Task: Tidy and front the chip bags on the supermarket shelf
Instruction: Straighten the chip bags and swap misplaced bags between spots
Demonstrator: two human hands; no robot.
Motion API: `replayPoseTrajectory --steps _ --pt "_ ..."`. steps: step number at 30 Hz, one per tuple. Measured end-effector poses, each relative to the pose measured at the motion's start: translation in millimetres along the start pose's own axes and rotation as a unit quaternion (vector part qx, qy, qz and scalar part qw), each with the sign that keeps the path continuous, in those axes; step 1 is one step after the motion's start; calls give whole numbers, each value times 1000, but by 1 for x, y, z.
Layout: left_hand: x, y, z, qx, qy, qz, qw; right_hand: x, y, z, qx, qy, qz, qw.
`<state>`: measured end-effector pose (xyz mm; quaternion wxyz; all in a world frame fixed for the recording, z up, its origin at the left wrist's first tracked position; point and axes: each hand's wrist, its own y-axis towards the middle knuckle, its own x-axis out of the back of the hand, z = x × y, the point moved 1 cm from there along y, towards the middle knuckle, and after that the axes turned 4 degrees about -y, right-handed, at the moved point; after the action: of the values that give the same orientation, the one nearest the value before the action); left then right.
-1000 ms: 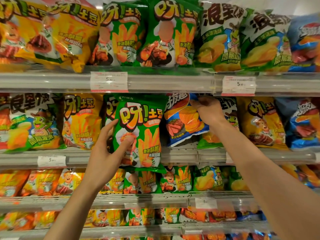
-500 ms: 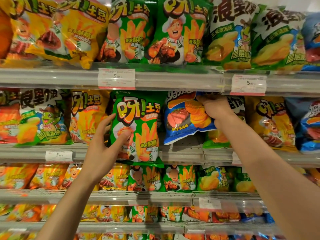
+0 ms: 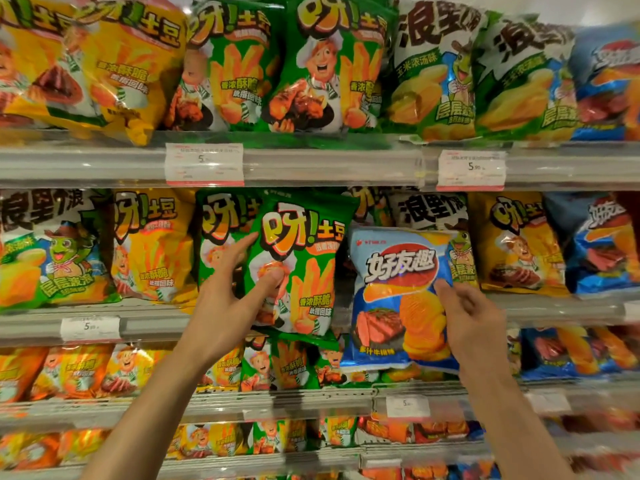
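Note:
A green chip bag (image 3: 304,258) stands out in front of the second shelf's row, and my left hand (image 3: 230,299) grips its left side, thumb on the front and fingers behind. To its right a blue chip bag (image 3: 398,299) with a steak picture hangs in front of the shelf edge. My right hand (image 3: 471,323) holds that blue bag by its right edge, thumb on the front. Behind the green bag another green bag (image 3: 221,230) stands on the shelf.
The second shelf (image 3: 156,320) also carries white-green (image 3: 45,251), yellow (image 3: 152,247) and blue (image 3: 595,244) bags. The top shelf (image 3: 311,164) holds larger yellow, green and white bags. Price tags (image 3: 204,164) clip to the rails. Lower shelves hold small bags.
My right hand has pulled the blue bag down and out of the second shelf, and it now hangs upright in front of the rail. The green bag stayed in my left hand, shifted slightly right.

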<state>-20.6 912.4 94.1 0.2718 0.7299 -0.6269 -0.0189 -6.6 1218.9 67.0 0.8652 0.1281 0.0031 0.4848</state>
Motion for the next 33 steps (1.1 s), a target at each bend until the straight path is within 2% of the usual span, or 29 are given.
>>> replayPoseTrajectory --steps 4,8,13,20,24,27,29,31,33 --pt "-33 29 -13 -31 25 31 999 29 -3 -2 -1 -3 -31 1000" --pt "-62 56 -15 -50 49 28 997 47 4 1 -11 -13 -50 999" --pt "-92 62 -3 -38 43 -12 998 59 8 1 -21 4 -60 998" --pt "-105 44 18 -13 82 13 996 58 7 -9 -30 7 -48 998" --pt "-94 29 11 -66 99 -44 992 50 -1 -11 -18 11 -34 999" --pt "-92 1 7 -116 63 -86 988 41 -9 -15 -14 17 -19 1000" --pt "-95 -20 5 -85 14 -41 995 34 -15 -17 -27 27 -19 999" --pt "-103 -36 5 -20 -31 51 998 29 -23 -19 -36 29 -14 999" --pt "-114 -47 8 38 -92 131 986 25 -33 -22 -38 23 -4 999"
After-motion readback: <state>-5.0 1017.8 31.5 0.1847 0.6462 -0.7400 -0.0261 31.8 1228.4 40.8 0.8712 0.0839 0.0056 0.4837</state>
